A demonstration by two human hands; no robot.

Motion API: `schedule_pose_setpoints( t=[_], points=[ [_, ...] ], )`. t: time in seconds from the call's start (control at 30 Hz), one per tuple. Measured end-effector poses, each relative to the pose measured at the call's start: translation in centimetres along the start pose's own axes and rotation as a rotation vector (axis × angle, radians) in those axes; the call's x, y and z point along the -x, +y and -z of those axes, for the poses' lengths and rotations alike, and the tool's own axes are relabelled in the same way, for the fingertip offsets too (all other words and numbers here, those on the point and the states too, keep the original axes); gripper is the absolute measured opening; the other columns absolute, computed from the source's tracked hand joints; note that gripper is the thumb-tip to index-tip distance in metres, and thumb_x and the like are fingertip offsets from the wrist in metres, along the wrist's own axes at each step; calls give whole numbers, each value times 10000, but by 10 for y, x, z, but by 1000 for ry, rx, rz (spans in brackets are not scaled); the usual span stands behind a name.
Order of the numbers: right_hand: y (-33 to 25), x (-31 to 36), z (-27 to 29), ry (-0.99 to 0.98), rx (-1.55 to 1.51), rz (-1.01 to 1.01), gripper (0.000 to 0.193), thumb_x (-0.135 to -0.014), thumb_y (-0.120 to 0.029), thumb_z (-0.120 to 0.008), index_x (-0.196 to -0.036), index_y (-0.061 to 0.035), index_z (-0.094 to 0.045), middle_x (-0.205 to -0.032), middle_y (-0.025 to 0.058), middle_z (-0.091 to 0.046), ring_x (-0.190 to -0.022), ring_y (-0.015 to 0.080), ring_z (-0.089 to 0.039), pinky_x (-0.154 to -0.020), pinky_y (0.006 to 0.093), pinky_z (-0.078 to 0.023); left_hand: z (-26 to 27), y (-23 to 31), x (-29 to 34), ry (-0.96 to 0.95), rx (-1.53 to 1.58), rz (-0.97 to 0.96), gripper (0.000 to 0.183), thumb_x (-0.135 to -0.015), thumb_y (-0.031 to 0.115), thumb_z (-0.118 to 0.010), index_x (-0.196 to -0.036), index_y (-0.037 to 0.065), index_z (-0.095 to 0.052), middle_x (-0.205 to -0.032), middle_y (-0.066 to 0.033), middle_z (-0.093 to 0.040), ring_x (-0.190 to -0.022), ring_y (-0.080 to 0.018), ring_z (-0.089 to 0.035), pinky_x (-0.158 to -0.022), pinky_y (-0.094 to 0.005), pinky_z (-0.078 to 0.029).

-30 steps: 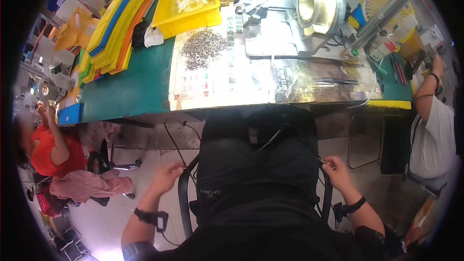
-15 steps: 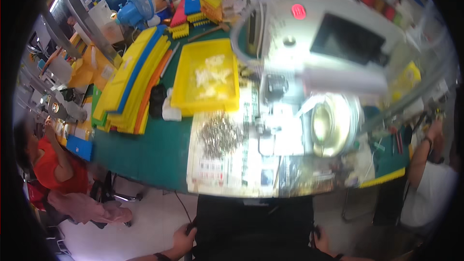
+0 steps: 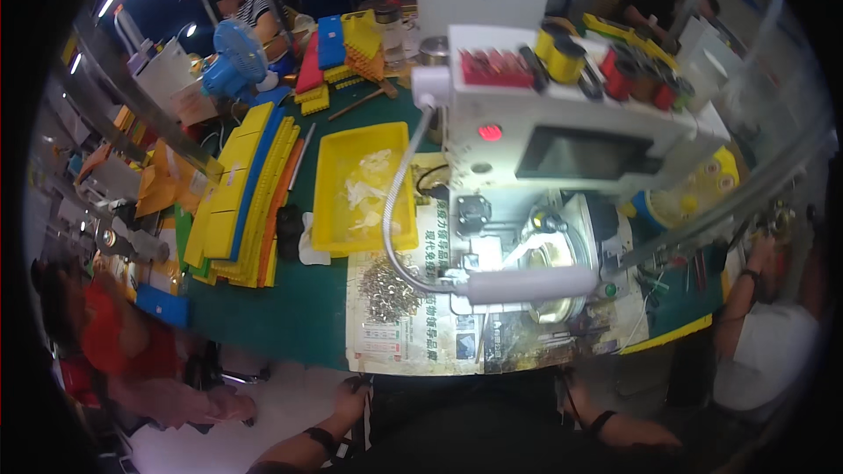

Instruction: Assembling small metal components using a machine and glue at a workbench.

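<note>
Below the table's front edge, my left hand (image 3: 353, 397) is curled at the left of my dark clothing. My right hand (image 3: 575, 399) is in a like place at the right; both are closed on dark, thin parts I cannot make out. On the table before me lies a printed newspaper sheet (image 3: 421, 353) bearing a heap of small metal parts (image 3: 391, 291). Beyond the heap stands a yellow tray (image 3: 327, 206) with white scraps inside. To the right is a white bench machine (image 3: 500, 114) with a dark screen (image 3: 580, 154) and a brightly lit round part.
A grey tube lamp (image 3: 531, 284) on a bendy neck hangs before the machine. Yellow, blue and orange panels (image 3: 233, 189) are stacked at left, near a blue fan (image 3: 235, 61). Thread spools (image 3: 562, 57) stand atop the machine. Co-workers sit at both sides.
The view has shifted, so the machine's top and its spools now show. The lamp appears lower, in front of the machine. Both hands appear higher, closer to the table edge.
</note>
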State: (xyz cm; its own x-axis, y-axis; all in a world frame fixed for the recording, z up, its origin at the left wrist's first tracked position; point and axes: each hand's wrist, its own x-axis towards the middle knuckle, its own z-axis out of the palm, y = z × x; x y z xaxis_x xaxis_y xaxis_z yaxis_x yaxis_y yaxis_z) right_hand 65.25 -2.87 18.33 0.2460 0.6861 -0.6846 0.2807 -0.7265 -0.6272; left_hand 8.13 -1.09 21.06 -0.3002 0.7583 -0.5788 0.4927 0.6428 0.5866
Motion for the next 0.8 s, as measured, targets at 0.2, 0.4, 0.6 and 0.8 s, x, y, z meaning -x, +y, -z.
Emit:
schedule_pose_setpoints(
  t=[0.2,0.4,0.6,0.8],
  points=[
    [-21,9,-3,217,291,301,421,-991,-266,-536,-1290,26,-579,-1229,306,-629,-1177,463,-590,-992,464,-471,0,6,17,-26,37,-9,446,-899,283,-654,-1211,-36,-639,-907,-191,-691,-806,-303,-677,-740,-413,-530],
    [-55,22,0,187,281,270,480,-986,-320,-542,-1293,48,-568,-1256,316,-611,-1220,458,-565,-1025,465,-454,-3,-20,7,6,102,-146,353,-957,291,-612,-1081,-35,-668,-789,-131,-659,-614,-234,-616,-588,-388,-486],
    [-35,11,0,185,348,253,518,-976,-348,-562,-1326,34,-559,-1300,315,-587,-1254,456,-542,-1034,458,-449,1,-19,7,-51,193,-86,349,-965,297,-596,-1042,-32,-684,-784,-158,-663,-669,-236,-656,-641,-387,-524],
    [-64,58,19,487,702,784,359,-895,-224,-661,-1162,14,-634,-1089,232,-664,-1034,413,-639,-911,458,-509,61,26,33,122,-415,-392,310,-966,267,-593,-948,-30,-681,-836,-187,-687,-770,-245,-684,-715,-365,-525]
  ],
)
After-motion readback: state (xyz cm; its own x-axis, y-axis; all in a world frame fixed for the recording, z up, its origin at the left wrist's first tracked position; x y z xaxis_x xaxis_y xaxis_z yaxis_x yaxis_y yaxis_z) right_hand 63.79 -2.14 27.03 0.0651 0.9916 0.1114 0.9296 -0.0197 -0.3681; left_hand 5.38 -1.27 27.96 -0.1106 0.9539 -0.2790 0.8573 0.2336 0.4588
